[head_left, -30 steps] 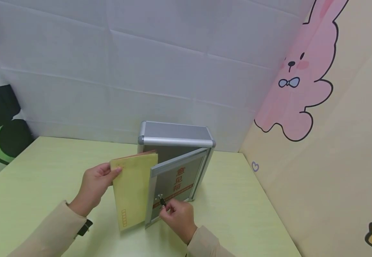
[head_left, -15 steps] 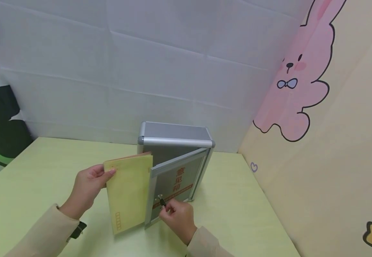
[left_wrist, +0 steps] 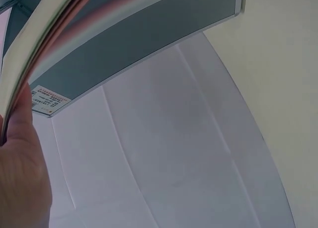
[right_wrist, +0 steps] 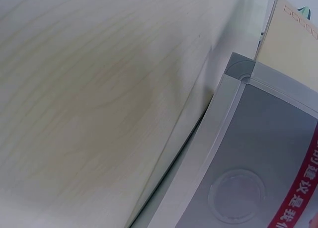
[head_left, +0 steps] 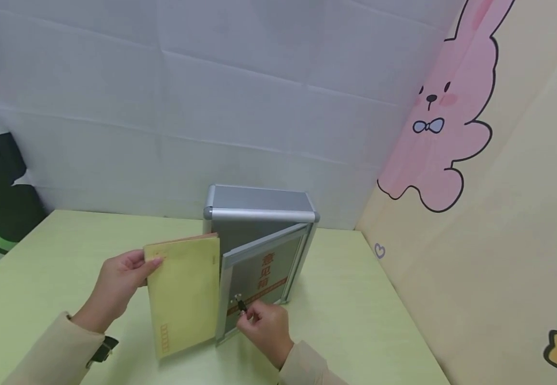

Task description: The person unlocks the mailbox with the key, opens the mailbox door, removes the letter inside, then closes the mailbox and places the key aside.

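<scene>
1. Yellow paper envelopes [head_left: 184,299] stand upright in a thin stack, in front of the box's opening and just left of the door's free edge; whether they touch that edge, I cannot tell.
2. The left hand [head_left: 114,286] pinches the stack at its upper left corner, thumb on the front face, fingers behind. The left wrist view shows the stack edge-on, several layers thick, with reddish-brown ones among them.
3. The right hand [head_left: 267,327] pinches a small dark key [head_left: 242,305] between thumb and curled fingers, at the lock [head_left: 237,296] low on the door.
4. The grey box [head_left: 264,199], framed in silvery metal, stands upright on the pale yellow-green table [head_left: 355,321], near the wall covering behind it.
5. Its door [head_left: 283,262] stands ajar, hinged at the right, with red Chinese characters and a red band across the front. The right wrist view shows a clear round disc [right_wrist: 236,196] on it.
6. A printed label [left_wrist: 49,100] sits on the box's side in the left wrist view.
7. Beige sleeves [head_left: 56,350] cover both forearms; a black strap [head_left: 102,348] shows by the left cuff.
8. A pink rabbit [head_left: 466,107] decorates the right wall.
</scene>
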Demonstrator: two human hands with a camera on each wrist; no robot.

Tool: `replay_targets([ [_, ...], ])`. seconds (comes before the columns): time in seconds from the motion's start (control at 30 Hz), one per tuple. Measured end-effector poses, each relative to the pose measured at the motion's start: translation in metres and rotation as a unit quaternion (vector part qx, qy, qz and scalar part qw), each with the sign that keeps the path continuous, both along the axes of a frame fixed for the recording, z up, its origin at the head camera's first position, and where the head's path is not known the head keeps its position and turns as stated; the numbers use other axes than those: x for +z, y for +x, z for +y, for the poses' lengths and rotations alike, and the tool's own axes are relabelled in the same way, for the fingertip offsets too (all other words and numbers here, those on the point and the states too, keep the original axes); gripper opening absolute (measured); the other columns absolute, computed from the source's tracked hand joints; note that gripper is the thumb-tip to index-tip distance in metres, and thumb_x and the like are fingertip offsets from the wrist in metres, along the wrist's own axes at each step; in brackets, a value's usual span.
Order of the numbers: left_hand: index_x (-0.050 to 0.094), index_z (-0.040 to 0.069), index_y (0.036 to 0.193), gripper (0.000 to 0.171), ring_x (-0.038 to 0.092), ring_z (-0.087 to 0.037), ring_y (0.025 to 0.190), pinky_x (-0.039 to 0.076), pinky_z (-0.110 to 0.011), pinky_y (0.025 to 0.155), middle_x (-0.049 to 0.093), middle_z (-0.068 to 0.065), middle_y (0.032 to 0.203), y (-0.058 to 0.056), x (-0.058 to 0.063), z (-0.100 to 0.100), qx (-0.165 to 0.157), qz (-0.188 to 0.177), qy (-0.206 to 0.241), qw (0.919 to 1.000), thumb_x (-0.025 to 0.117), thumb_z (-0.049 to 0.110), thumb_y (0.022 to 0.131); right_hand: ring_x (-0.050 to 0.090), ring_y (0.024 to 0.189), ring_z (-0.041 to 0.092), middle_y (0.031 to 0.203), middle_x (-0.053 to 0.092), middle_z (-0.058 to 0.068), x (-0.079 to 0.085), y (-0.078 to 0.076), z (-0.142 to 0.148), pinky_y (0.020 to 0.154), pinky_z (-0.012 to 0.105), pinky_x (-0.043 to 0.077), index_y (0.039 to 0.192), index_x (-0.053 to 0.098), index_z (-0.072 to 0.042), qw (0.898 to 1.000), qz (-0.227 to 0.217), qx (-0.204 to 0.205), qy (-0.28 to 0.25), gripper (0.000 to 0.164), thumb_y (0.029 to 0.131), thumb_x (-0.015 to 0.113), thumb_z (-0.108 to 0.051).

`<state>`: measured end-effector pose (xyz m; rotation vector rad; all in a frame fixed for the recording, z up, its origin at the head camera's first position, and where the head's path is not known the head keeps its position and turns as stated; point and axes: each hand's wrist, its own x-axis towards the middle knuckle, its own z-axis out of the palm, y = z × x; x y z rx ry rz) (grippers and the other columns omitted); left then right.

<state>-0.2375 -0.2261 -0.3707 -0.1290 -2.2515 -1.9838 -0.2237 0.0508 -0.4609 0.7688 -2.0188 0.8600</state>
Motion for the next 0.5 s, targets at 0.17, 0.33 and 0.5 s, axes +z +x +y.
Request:
replay_targets([
  [0.17, 0.064, -0.001, 0.102, 0.013, 0.066, -0.005, 0.069, 0.054, -0.025, 0.062, 0.070, 0.014, 0.077, -0.012, 0.002, -0.016, -0.010, 0.002, 0.003, 0.9999, 0.061, 0.009, 0.094, 0.032, 0.048, -0.009, 0.046, 0.050, -0.007, 0.003, -0.009, -0.011, 0.045, 0.006, 0.028, 0.057, 0.054, -0.012, 1.000, 0.012, -0.009, 0.001, 0.017, 0.063, 0.066, -0.002],
  [0.33, 0.065, 0.006, 0.098, 0.007, 0.067, -0.006, 0.068, 0.054, -0.024, 0.062, 0.070, 0.012, 0.077, -0.025, 0.004, -0.032, -0.024, -0.016, 0.027, 0.9992, 0.060, 0.007, 0.094, 0.030, 0.048, -0.009, 0.045, 0.049, -0.008, 0.005, -0.020, -0.022, 0.045, 0.005, 0.027, 0.057, 0.054, -0.012, 1.000, 0.016, -0.017, 0.000, 0.017, 0.063, 0.066, -0.002],
  [0.5, 0.056, -0.016, 0.113, 0.031, 0.066, -0.005, 0.071, 0.054, -0.024, 0.064, 0.069, 0.014, 0.080, -0.039, 0.003, -0.047, -0.029, -0.030, -0.005, 0.9991, 0.059, 0.010, 0.096, 0.029, 0.047, -0.010, 0.045, 0.049, -0.008, 0.006, -0.030, -0.033, 0.044, 0.005, 0.026, 0.057, 0.054, -0.012, 0.999, 0.019, -0.031, -0.009, 0.016, 0.062, 0.065, -0.002],
])
